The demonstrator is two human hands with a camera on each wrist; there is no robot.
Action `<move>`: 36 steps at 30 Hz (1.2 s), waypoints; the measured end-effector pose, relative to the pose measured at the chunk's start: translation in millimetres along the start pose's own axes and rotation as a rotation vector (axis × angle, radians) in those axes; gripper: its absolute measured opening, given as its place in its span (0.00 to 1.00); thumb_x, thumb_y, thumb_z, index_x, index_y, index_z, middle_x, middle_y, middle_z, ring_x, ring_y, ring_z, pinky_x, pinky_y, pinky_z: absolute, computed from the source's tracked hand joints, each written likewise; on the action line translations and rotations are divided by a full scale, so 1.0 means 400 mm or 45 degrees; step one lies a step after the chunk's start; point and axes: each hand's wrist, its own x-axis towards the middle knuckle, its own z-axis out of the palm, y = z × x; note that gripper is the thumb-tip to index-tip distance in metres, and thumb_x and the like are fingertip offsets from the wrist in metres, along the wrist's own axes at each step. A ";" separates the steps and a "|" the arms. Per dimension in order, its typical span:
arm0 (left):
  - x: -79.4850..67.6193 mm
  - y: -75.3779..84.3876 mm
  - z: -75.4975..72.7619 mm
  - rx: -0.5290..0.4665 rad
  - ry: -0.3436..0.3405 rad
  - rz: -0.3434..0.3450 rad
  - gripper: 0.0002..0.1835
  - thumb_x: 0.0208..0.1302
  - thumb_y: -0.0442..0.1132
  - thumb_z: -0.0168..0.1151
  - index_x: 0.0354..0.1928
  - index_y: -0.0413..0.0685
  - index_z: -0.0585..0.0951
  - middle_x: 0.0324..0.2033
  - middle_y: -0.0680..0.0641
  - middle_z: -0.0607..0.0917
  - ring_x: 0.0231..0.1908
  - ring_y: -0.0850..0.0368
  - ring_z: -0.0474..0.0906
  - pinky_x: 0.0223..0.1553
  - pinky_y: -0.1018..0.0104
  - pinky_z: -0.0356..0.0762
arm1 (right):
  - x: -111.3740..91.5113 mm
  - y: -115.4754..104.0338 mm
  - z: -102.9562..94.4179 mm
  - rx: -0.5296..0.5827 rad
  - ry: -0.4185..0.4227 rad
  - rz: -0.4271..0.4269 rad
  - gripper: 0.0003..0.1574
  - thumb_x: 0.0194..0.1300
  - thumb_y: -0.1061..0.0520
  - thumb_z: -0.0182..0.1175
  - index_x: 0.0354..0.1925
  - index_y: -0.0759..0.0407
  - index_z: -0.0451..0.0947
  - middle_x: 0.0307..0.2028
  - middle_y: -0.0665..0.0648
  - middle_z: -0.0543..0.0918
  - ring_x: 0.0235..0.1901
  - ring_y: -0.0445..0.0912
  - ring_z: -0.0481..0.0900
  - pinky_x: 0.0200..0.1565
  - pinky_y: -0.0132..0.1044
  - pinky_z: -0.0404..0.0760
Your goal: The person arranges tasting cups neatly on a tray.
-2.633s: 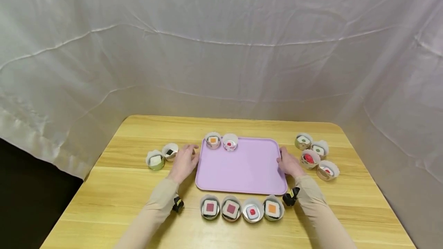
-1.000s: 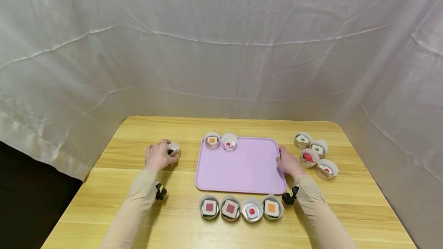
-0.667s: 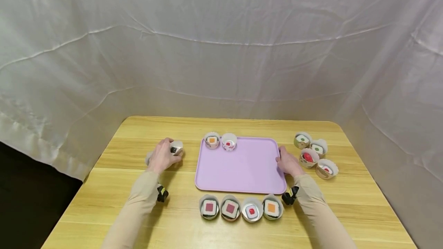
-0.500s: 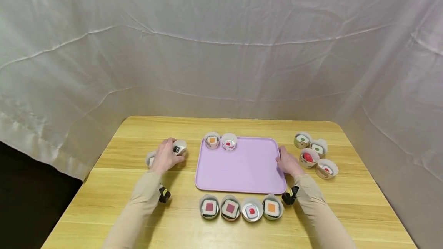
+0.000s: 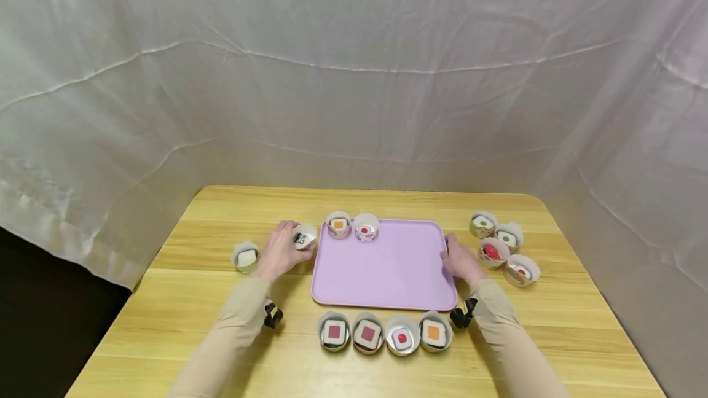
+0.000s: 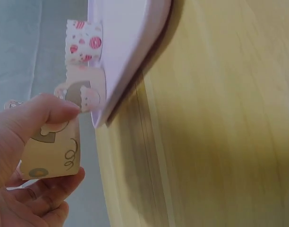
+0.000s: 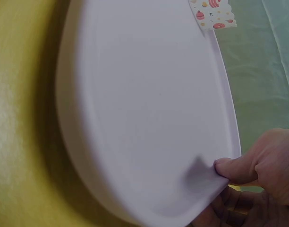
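My left hand grips a paper baking cup holding a white piece with a dark patterned top, just left of the tray's far left corner. In the left wrist view, thumb and fingers wrap that cup, beige with a grey cartoon print. A lilac tray lies mid-table. My right hand pinches its right rim, thumb on top and fingers underneath in the right wrist view. On the tray's far left part stand a cup with an orange-centred piece and a cup with a red-centred one.
A cup with a plain white piece stands left of my left hand. Several filled cups line up before the tray's near edge. Another cluster of cups sits right of my right hand. A pale curtain hangs behind the table.
My left hand went from the tray's left side to the cups at left, took hold of the dark-topped one, and carried it right towards the tray. My right hand stayed on the rim.
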 end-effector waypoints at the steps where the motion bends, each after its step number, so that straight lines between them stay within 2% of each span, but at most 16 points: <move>1: 0.001 0.003 0.003 -0.007 0.005 0.010 0.37 0.46 0.39 0.80 0.58 0.29 0.75 0.51 0.33 0.81 0.50 0.38 0.81 0.56 0.46 0.81 | 0.000 0.001 0.000 0.000 0.000 0.000 0.26 0.75 0.59 0.46 0.65 0.72 0.57 0.53 0.79 0.77 0.45 0.63 0.80 0.46 0.55 0.80; 19: 0.012 0.075 0.034 -0.176 0.003 0.175 0.35 0.46 0.36 0.80 0.57 0.33 0.77 0.50 0.36 0.84 0.52 0.40 0.81 0.59 0.46 0.79 | 0.000 0.005 -0.002 -0.009 -0.004 0.006 0.26 0.76 0.59 0.46 0.65 0.72 0.57 0.53 0.77 0.78 0.44 0.61 0.80 0.44 0.53 0.80; 26: 0.022 0.103 0.045 -0.246 -0.054 0.206 0.35 0.49 0.36 0.79 0.60 0.36 0.76 0.54 0.37 0.83 0.56 0.41 0.80 0.63 0.44 0.76 | -0.002 0.004 0.000 -0.006 0.006 0.000 0.26 0.75 0.59 0.46 0.65 0.72 0.57 0.53 0.77 0.78 0.44 0.61 0.80 0.45 0.54 0.80; 31: 0.032 0.122 0.058 -0.321 -0.062 0.291 0.38 0.48 0.34 0.79 0.63 0.36 0.75 0.57 0.38 0.83 0.59 0.41 0.79 0.65 0.43 0.74 | -0.002 0.004 0.001 -0.010 0.010 -0.002 0.26 0.75 0.59 0.46 0.65 0.72 0.57 0.53 0.78 0.77 0.44 0.61 0.80 0.45 0.53 0.80; 36: 0.050 0.142 0.075 -0.354 -0.104 0.339 0.38 0.47 0.33 0.80 0.62 0.36 0.74 0.57 0.38 0.83 0.59 0.41 0.79 0.67 0.46 0.72 | -0.002 0.004 0.002 -0.020 0.016 -0.001 0.26 0.75 0.59 0.46 0.65 0.72 0.57 0.54 0.78 0.77 0.45 0.62 0.80 0.46 0.54 0.80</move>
